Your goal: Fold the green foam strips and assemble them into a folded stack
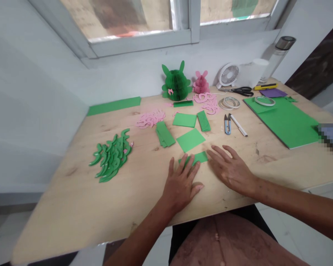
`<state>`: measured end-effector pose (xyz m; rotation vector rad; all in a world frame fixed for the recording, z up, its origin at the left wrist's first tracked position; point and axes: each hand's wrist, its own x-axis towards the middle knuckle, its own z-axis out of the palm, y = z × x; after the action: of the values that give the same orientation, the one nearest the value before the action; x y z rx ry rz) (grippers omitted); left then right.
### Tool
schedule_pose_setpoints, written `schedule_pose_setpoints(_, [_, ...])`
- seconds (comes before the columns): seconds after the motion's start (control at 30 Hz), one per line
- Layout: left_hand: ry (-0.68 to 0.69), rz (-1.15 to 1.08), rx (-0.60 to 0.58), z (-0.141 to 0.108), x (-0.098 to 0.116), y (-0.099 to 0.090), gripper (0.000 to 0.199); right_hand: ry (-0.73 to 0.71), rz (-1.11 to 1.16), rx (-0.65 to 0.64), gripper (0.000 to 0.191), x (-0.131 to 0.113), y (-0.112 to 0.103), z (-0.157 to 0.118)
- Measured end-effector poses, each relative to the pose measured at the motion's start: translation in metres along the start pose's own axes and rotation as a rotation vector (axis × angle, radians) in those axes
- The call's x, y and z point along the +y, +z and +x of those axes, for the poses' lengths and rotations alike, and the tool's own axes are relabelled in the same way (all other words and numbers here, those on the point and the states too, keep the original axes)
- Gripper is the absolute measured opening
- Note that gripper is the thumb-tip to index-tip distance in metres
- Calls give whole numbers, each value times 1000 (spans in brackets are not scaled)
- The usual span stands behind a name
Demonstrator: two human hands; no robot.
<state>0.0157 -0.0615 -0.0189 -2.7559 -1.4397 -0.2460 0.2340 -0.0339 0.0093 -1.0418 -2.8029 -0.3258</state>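
Under the fingers of my left hand (183, 183) lies a narrow green paper strip (200, 157), partly covered by them. That hand is spread flat on the table. My right hand (229, 168) rests palm down beside the strip's right end, fingers stretched out, its index fingertip close to the paper's edge. Just beyond sits a green paper rectangle (191, 140), with a stack of green rectangles (184, 120) behind it. Narrow green pieces (165, 134) lie to the left, and a folded green piece (204, 120) to the right.
Green curved cutouts (113, 155) and pink cutouts (151, 118) lie left. A green honeycomb paper figure (177, 83), a pink one (201, 82) and a fan (228, 75) stand behind. Blue snips (227, 124), a white pen (238, 125), tape rolls (229, 103), scissors (242, 91) and green sheets (287, 123) are right.
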Motion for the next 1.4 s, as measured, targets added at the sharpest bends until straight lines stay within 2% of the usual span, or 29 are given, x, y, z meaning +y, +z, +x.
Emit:
schedule_pose_setpoints(0.17, [19, 26, 31, 0, 0, 0, 60, 97, 17, 26, 33, -9, 0, 2])
schedule_pose_setpoints(0.33, [8, 30, 25, 0, 0, 0, 60, 94, 83, 29, 42, -17, 13, 3])
schedule_pose_setpoints(0.5, [-26, 51, 36, -4, 4, -2, 59, 93, 70, 34, 41, -18, 18, 1])
schedule_pose_setpoints(0.9, [-216, 139, 112, -45, 3, -9, 58, 87, 80, 99, 36, -20, 19, 1])
schedule_pose_setpoints(1.03, [-266, 150, 167, -37, 7, -9, 59, 86, 76, 114, 37, -21, 19, 1])
schedule_pose_setpoints(1.2, [-120, 156, 74, -16, 14, 2, 59, 81, 52, 120, 37, -22, 19, 2])
schedule_pose_setpoints(1.4, [-146, 156, 40, -17, 14, 12, 57, 135, 51, 119, 37, -12, 19, -10])
